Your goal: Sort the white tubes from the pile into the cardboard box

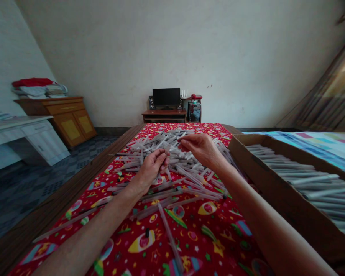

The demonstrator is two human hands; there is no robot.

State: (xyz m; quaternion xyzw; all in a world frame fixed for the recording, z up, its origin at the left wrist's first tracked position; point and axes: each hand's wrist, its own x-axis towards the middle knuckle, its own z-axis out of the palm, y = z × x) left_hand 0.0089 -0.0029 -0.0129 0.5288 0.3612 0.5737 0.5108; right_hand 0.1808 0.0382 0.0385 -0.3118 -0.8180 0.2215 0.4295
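Observation:
My left hand (157, 163) is closed, thumb over bent fingers, round a small clear plastic piece (166, 147) that sticks out at the fingertips. To its right, my right hand (199, 147) hovers with thumb and fingers drawn together in a pinch; anything between them is too small to make out. Beneath and beyond both hands lies a loose heap of thin translucent plastic tubes (192, 177), like pen barrels, some with dark ends. A single tube (171, 239) lies nearer to me, beside a small black cap (147, 232).
A red patterned cloth (215, 245) covers the table. On the right stands a long cardboard box (255, 174) filled with rows of whitish tubes (313, 180). Farther off are a monitor (166, 97) on a low desk, a wooden cabinet (70, 119) and a white desk (37, 134).

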